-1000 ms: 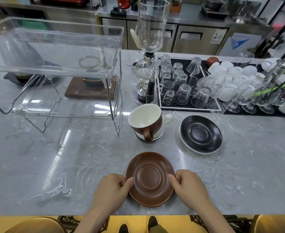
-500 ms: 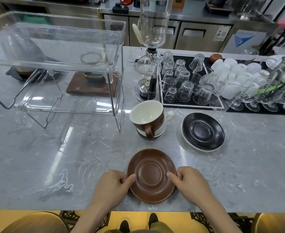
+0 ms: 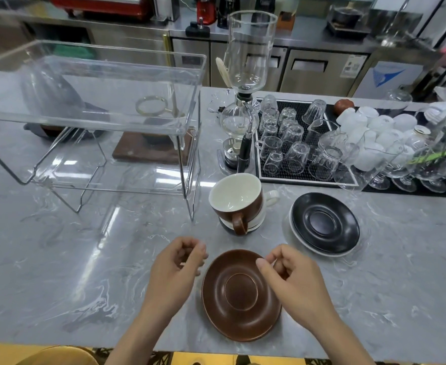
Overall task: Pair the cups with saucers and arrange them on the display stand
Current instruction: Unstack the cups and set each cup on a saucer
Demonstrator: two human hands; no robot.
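A brown saucer (image 3: 240,296) lies on the marble counter near its front edge. My left hand (image 3: 175,270) hovers just left of it and my right hand (image 3: 293,277) hovers over its right rim; both have loosely curled fingers and hold nothing. Behind the saucer stands a stack of cups (image 3: 239,204), a brown cup with a white inside on top, a white one and a dark one under it. To the right a black saucer (image 3: 324,222) rests on a white saucer. The clear two-tier display stand (image 3: 90,122) is at the back left.
A siphon coffee maker (image 3: 243,101) stands behind the cups. A black mat with several upturned glasses (image 3: 295,148) and white cups (image 3: 369,127) fills the back right, with stemmed glasses (image 3: 406,169) beside it. A wooden board (image 3: 150,151) lies behind the stand.
Both hands have let go of the brown saucer's rim and lifted slightly away, fingers loosely curled. The saucer stays on the counter.
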